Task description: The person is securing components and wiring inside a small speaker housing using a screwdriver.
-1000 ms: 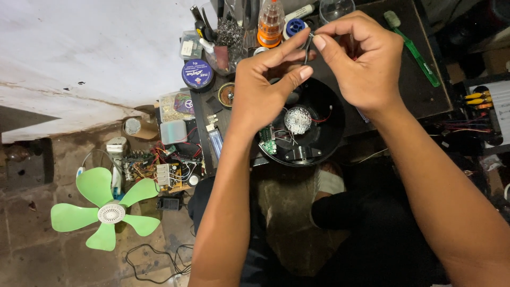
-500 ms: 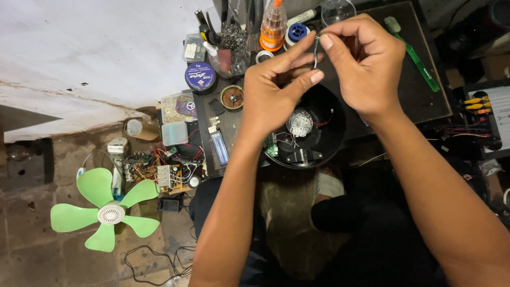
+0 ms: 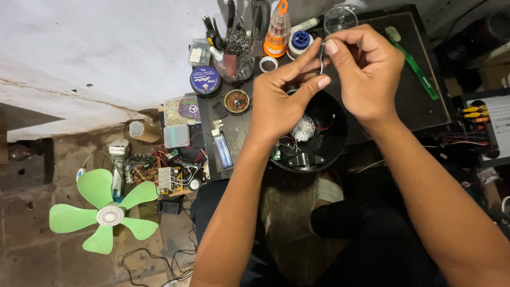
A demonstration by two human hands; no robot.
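Both my hands are raised above a round black fan housing (image 3: 329, 143) with a pale motor core and red wires inside it. My left hand (image 3: 284, 98) and my right hand (image 3: 366, 66) meet fingertip to fingertip, pinching a thin dark wire (image 3: 322, 57) between thumbs and forefingers. The wire hangs down toward the housing. The housing rests on the front edge of a dark work board (image 3: 414, 101).
A green fan blade (image 3: 106, 215) lies on the floor at the left, beside circuit boards (image 3: 172, 178) with tangled wires. Tins, an orange-capped bottle (image 3: 279, 32), a solder spool (image 3: 300, 40) and tools crowd the board's back edge. A green toothbrush (image 3: 417, 69) lies at the right.
Both hands have stayed together on the wire, shifting slightly up and right over the housing; the fingers have re-pinched it.
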